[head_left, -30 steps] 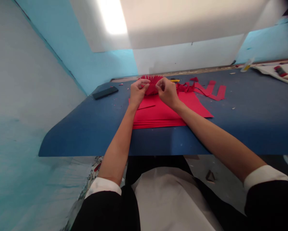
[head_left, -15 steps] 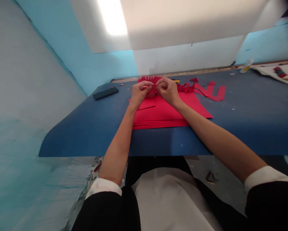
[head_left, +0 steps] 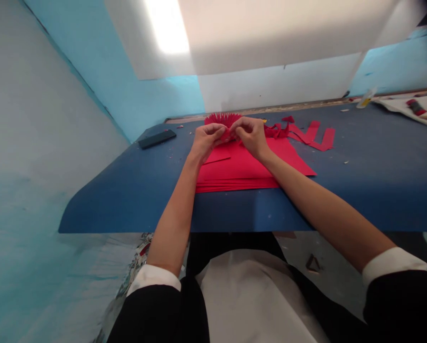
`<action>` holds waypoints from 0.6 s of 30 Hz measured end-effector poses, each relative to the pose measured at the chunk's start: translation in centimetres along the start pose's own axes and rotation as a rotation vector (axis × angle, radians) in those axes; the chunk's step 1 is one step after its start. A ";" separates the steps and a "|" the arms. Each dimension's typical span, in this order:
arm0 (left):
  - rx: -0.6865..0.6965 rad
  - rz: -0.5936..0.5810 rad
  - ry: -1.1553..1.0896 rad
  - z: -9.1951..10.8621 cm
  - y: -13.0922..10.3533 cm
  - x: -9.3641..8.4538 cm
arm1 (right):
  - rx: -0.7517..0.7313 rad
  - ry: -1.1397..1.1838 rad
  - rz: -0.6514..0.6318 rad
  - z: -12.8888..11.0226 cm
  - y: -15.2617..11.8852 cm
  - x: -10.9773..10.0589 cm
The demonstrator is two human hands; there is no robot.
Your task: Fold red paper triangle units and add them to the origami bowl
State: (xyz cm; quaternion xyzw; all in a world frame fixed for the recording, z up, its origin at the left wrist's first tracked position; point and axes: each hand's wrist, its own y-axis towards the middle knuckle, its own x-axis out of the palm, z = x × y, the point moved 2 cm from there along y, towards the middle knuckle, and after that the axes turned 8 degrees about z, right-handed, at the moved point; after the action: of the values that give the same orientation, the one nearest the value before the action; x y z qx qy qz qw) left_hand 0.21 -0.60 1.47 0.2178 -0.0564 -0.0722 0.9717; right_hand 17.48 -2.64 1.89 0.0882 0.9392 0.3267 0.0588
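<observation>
My left hand and my right hand meet above a stack of red paper sheets. Both are closed in a pinch, fingertips almost touching, on a small piece of red paper. Much of that piece is hidden behind the fingers. Just beyond the hands rises a spiky, pleated red paper piece. Crumpled or folded red paper bits lie to the right of my right hand. A narrow red paper piece rests on the stack under my left hand.
Loose red paper strips lie right of the stack on the blue table. A flat dark slab is at the left. Toward the back right are a small clear bottle and a whitish sheet. A wall closes the left side.
My fingers have shifted slightly at the red paper piece, with the right thumb now more bent and the left hand a touch further left. The stack and strips have stayed put.
</observation>
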 end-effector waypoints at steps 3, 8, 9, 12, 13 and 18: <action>-0.001 0.006 0.029 -0.1 0.0 -0.1 | -0.026 -0.032 0.005 -0.6 -0.3 -0.2; 0.020 0.057 0.033 -0.5 0.3 -0.7 | -0.073 0.020 -0.112 -0.6 -0.3 0.0; 0.024 0.062 0.038 -0.6 0.4 -0.8 | -0.084 0.026 -0.137 -0.3 -0.2 0.1; 0.059 0.081 0.078 -0.8 0.6 -0.8 | -0.132 0.005 -0.131 0.9 0.4 0.5; 0.075 0.085 0.095 -0.9 0.6 -0.7 | -0.126 -0.003 -0.130 1.4 0.6 0.7; 0.130 0.111 0.129 -0.8 0.8 -0.5 | -0.147 -0.048 -0.100 2.8 1.0 1.0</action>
State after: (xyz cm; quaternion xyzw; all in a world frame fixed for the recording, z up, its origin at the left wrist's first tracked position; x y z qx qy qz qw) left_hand -0.04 0.58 1.05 0.2812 -0.0101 -0.0002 0.9596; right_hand 17.12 -0.03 0.28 0.0444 0.9143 0.3889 0.1039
